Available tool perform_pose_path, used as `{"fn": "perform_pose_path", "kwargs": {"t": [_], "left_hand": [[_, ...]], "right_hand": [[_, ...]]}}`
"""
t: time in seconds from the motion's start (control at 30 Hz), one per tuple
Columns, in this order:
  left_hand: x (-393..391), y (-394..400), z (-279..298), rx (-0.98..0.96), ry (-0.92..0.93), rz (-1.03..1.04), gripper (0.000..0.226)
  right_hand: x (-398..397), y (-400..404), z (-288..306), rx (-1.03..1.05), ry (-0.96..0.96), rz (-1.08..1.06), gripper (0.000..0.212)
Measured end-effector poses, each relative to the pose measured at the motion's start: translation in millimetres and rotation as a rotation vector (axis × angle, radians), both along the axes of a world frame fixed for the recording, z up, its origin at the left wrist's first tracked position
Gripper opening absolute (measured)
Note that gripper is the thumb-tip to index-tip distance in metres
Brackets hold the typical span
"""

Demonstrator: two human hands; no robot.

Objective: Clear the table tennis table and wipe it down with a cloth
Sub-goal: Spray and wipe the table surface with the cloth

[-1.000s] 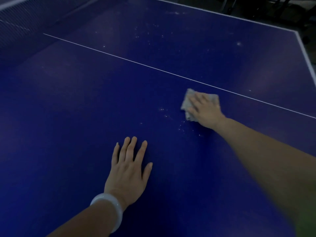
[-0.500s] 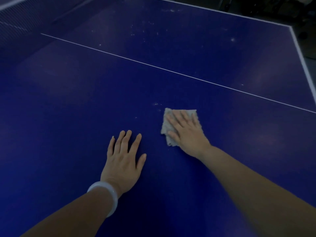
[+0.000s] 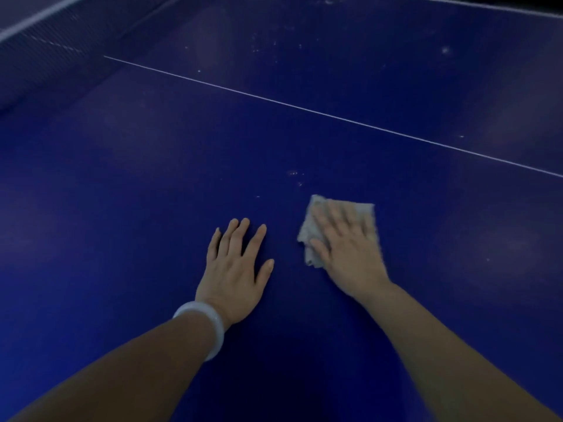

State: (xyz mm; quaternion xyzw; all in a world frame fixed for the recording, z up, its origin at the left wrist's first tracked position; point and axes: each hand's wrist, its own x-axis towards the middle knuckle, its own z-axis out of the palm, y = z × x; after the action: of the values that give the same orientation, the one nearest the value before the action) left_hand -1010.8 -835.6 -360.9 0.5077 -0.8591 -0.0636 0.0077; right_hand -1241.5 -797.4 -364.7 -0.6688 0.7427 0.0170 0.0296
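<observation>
A folded grey cloth (image 3: 310, 229) lies flat on the blue table tennis table (image 3: 122, 208). My right hand (image 3: 347, 248) presses down on the cloth with straight, spread fingers and covers most of it. Just left of it, my left hand (image 3: 236, 269) rests palm-down on the bare table surface, fingers straight, a white bangle on its wrist. A few pale specks (image 3: 294, 175) sit on the table just beyond the cloth.
The net (image 3: 45, 53) runs along the far left. A thin white centre line (image 3: 304, 109) crosses the table beyond my hands. More pale specks (image 3: 274, 47) dot the far half. The table's white far edge shows at the top right.
My right hand has slid the cloth toward me and to the left, from near the white line to beside my left hand. My left hand has stayed planted.
</observation>
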Motion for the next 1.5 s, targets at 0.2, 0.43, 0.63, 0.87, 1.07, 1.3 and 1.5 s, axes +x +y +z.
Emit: {"fn": "perform_pose_path", "kwargs": {"t": [0.2, 0.43, 0.63, 0.87, 1.07, 1.3, 1.5], "left_hand": [[2, -1, -3, 0.002, -0.007, 0.005, 0.066], [2, -1, -3, 0.028, -0.024, -0.010, 0.066], [4, -1, 3, 0.061, 0.007, -0.036, 0.067], [45, -24, 15, 0.233, 0.428, -0.109, 0.056], [127, -98, 16, 0.068, 0.184, 0.030, 0.064], [135, -131, -1, -0.008, 0.051, 0.144, 0.069], [135, -133, -5, -0.026, 0.039, 0.149, 0.070]], "right_hand": [[-48, 66, 6, 0.020, -0.065, -0.559, 0.064], [92, 73, 11, 0.018, -0.053, -0.429, 0.066], [118, 38, 8, -0.012, -0.071, -0.502, 0.064], [116, 39, 6, 0.013, -0.036, -0.528, 0.066], [120, 37, 10, -0.002, -0.062, -0.563, 0.068], [121, 37, 10, -0.010, -0.057, -0.580, 0.063], [177, -5, 10, 0.044, -0.039, -0.912, 0.065]]}}
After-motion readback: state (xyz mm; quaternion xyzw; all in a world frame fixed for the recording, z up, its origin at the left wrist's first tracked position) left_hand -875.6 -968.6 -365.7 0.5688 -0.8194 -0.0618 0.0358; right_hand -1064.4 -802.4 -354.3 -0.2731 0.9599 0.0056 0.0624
